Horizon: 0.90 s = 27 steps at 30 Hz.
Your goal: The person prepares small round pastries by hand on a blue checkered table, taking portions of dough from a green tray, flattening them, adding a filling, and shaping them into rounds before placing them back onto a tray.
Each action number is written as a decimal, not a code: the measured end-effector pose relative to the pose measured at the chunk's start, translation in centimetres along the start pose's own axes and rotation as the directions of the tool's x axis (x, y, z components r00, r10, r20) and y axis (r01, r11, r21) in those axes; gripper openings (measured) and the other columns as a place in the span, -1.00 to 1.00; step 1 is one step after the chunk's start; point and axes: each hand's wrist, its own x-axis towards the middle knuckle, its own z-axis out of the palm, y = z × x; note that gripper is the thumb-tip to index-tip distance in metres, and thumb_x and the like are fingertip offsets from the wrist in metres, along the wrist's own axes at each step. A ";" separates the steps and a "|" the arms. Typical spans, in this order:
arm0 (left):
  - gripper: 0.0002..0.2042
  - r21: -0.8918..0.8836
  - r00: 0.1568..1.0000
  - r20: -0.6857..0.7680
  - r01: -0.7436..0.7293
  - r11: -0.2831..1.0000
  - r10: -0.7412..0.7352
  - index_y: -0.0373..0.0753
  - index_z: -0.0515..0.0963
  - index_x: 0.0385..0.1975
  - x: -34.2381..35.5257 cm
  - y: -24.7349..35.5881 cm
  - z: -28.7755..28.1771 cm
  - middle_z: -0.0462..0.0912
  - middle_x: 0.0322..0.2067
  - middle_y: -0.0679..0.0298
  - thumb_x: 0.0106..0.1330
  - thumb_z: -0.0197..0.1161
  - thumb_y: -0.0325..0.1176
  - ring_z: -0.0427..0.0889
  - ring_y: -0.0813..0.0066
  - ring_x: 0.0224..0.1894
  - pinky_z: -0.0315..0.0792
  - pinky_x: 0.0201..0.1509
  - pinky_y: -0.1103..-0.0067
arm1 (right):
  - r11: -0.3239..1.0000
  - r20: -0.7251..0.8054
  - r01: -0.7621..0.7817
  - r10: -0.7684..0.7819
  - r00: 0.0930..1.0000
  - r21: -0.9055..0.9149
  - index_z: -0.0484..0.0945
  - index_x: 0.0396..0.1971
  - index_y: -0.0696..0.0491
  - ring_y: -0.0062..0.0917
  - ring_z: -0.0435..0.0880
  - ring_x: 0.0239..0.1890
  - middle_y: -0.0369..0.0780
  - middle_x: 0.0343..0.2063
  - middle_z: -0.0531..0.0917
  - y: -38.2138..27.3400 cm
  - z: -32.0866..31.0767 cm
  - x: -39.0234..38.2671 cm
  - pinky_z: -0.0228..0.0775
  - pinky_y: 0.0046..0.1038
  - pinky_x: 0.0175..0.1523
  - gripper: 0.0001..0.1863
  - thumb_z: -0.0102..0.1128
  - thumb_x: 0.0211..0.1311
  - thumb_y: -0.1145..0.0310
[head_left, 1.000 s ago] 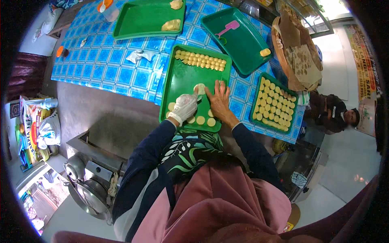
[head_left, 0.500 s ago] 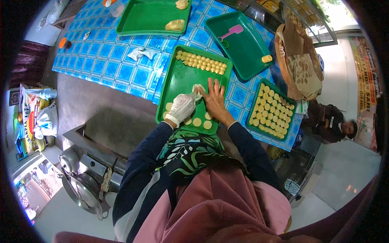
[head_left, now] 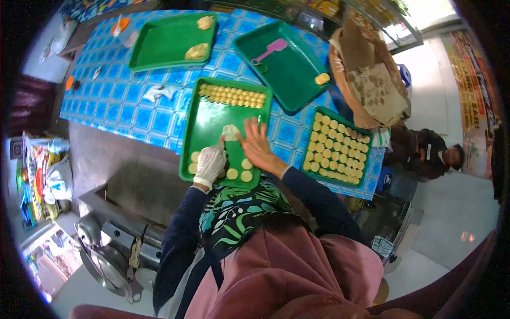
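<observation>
In the head view, my left hand [head_left: 210, 166], in a white glove, is curled around something I cannot make out, low in the green tray [head_left: 188, 133]. My bare right hand [head_left: 255, 142] has its fingers spread, with its thumb at a flattened pale piece of dough [head_left: 230, 133] in the tray's middle. Several round yellow discs [head_left: 232, 174] lie near the tray's lower edge around my left hand. Tight rows of small yellow balls [head_left: 232, 95] fill the tray's far end. At my right, another green tray [head_left: 337, 146] holds many yellow discs.
On the blue checked table [head_left: 122, 101] are a tray with dough lumps [head_left: 196, 51], a tray with a pink scraper [head_left: 273, 47], a crumpled white bag [head_left: 158, 92] and a paper-lined basket [head_left: 366, 85]. A stove with metal pans [head_left: 103, 263] is behind my left side; another person [head_left: 441, 156] is at the right.
The view has shifted, so the table sits further left. My gloved left hand has drawn back slightly from the flattened dough toward me. My right hand stays spread beside it.
</observation>
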 end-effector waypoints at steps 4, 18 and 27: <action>-0.39 -0.045 0.997 -0.069 0.025 0.999 -0.028 -0.31 0.25 0.42 2.0 2.5 0.2 0.62 -0.60 0.10 0.32 0.11 -0.42 0.63 0.17 -0.58 0.45 -0.51 0.31 | 0.988 -0.228 0.057 -0.023 0.973 0.142 0.65 -0.14 0.08 0.10 0.28 0.33 0.11 0.24 0.39 0.9 0.2 1.1 0.10 0.21 0.26 -0.72 0.12 0.14 0.47; -0.84 -0.343 0.809 -0.293 0.408 0.846 -0.509 -0.18 0.68 -0.31 1.7 4.1 2.4 0.69 -0.38 -0.01 0.33 0.13 -0.36 0.67 -0.07 -0.36 0.52 -0.28 0.15 | 0.812 -0.025 -0.160 0.176 0.984 -0.561 0.77 -0.55 -0.04 -0.27 0.77 -0.33 -0.11 -0.46 0.75 34.2 -6.0 5.2 0.58 -0.27 -0.38 -0.91 0.30 0.01 0.42; -0.72 -0.664 0.597 -0.358 0.378 0.645 -0.718 -0.26 0.64 -0.46 2.7 6.3 2.1 0.68 -0.44 -0.02 0.30 0.30 -0.15 0.68 -0.01 -0.36 0.47 -0.28 0.21 | 0.863 -0.111 -0.201 0.169 0.979 -0.464 0.66 -0.25 0.17 -0.09 0.62 -0.06 0.00 -0.21 0.66 34.1 -5.1 4.4 0.57 -0.13 0.00 -0.81 0.26 0.10 0.55</action>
